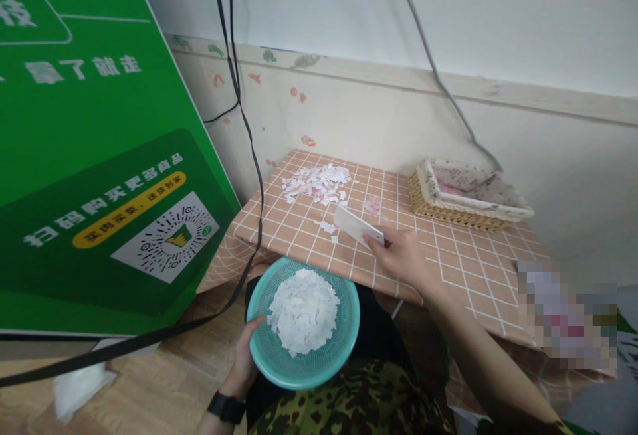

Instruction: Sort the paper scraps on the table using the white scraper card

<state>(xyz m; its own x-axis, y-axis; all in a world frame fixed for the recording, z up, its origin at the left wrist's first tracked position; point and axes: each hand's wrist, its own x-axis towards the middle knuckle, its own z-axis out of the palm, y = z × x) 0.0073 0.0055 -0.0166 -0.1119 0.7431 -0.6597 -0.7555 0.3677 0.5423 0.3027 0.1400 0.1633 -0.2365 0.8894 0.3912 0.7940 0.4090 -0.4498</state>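
My left hand (249, 345) grips the rim of a round teal plastic basket (310, 376) that rests at my lap below the table edge. A heap of torn white paper scraps (303, 312) fills its middle. Over the table, my right hand (401, 252) is closed on the end of a flat white rectangular plate (357, 224), tilted with its far edge near a few loose scraps (326, 226). Farther back lies a pile of white and pinkish paper scraps (316, 184). Beside it is a small flat pink-and-white piece (372, 205).
A brown checked cloth covers the table (468, 269). Toward its back right stands a lined wicker basket (466, 199). A large green sign (100, 156) stands at left, with a black cable (256, 176) hanging across. A white bag (80, 385) lies on the wooden floor.
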